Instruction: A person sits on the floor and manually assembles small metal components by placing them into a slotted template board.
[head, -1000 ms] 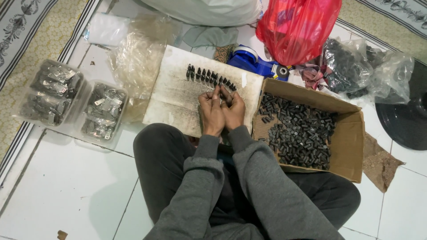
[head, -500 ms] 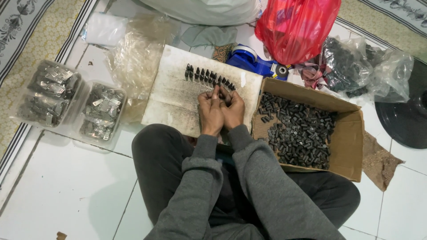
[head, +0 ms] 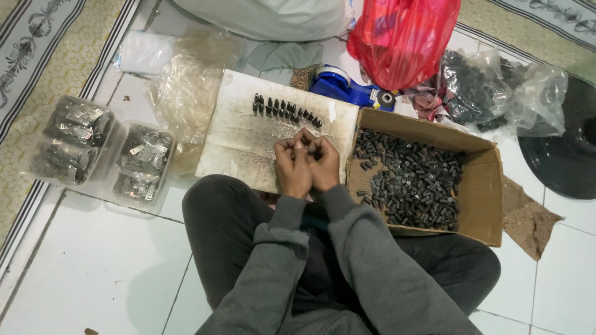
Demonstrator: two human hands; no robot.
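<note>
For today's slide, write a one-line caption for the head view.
Seated on the floor, left hand and right hand meet over a white board beside a cardboard box of small dark parts.

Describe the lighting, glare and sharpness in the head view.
Head view: soft, even light with faint shadows; glare on the red bag and clear tubs; white tiles wash out bright; left hand and right hand are fairly sharp, but what they pinch is too small to resolve; the cardboard box looks crisp.
</note>
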